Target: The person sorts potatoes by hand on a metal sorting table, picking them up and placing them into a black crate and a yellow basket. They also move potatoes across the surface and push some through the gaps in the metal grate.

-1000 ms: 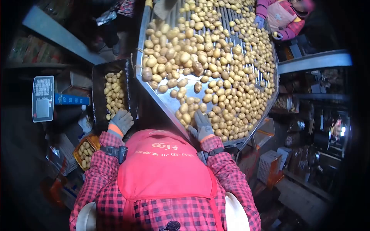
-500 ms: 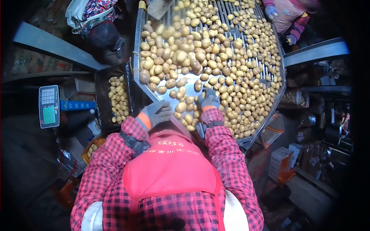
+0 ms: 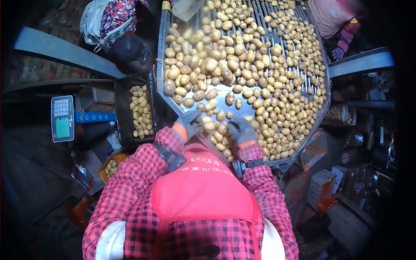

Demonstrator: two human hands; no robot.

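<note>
My left hand (image 3: 190,124), in a grey glove with an orange cuff, is at the near left edge of a metal sorting table (image 3: 222,96). Its fingers point right, apart, beside a small group of potatoes (image 3: 209,126). Across that group, my right hand (image 3: 242,130) wears a matching glove; its fingers are bent and spread toward the left, with the fingertips close to the potatoes. No potato shows inside either hand. A dense spread of loose potatoes (image 3: 277,115) lies right of my right hand and up the slatted part of the table.
Left of the table stands a dark-lined crate (image 3: 119,102) with potatoes, beside a scale display (image 3: 63,119). A yellow crate (image 3: 103,174) of potatoes is lower left. One person (image 3: 119,30) is at upper left, another (image 3: 336,19) at upper right. Grey beams (image 3: 65,50) flank the table.
My left hand has moved right to the potatoes at the table edge. My right hand has drawn back toward me. The view has shifted slightly, and the upper-right person's hand has lowered.
</note>
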